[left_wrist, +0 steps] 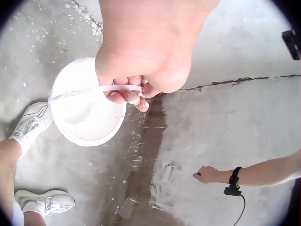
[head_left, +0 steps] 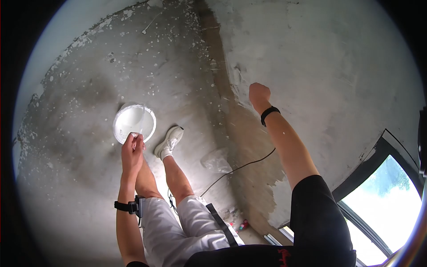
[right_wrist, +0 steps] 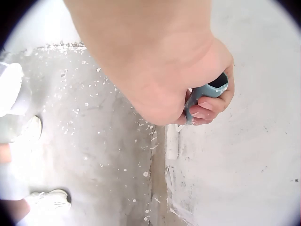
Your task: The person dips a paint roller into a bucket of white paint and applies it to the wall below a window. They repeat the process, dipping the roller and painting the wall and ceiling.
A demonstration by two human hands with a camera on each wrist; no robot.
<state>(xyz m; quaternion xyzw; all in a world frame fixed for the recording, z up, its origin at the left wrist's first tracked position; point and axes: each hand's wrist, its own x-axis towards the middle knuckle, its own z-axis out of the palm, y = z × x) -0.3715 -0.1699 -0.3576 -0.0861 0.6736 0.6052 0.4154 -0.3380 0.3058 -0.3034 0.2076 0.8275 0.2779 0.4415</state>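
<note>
A white bucket (head_left: pixel 134 123) with whitish contents hangs or stands low at the left; its pale handle strap (left_wrist: pixel 101 88) runs into the curled fingers of my left hand (head_left: pixel 132 155), which grips it. My right hand (head_left: pixel 259 95) is raised at the plastered wall (head_left: pixel 338 75). In the right wrist view its fingers curl round a blue-grey hollow handle (right_wrist: pixel 207 94); whatever the handle carries is hidden behind the hand. Whether the bucket touches the floor, I cannot tell.
The grey floor (head_left: pixel 89 147) is spotted with white. A brown unplastered strip (head_left: pixel 242 147) runs along the wall's foot. A clear plastic bag (head_left: pixel 216 161) and a black cable (head_left: pixel 240 167) lie between my legs and the wall. A window (head_left: pixel 387 196) is at the right.
</note>
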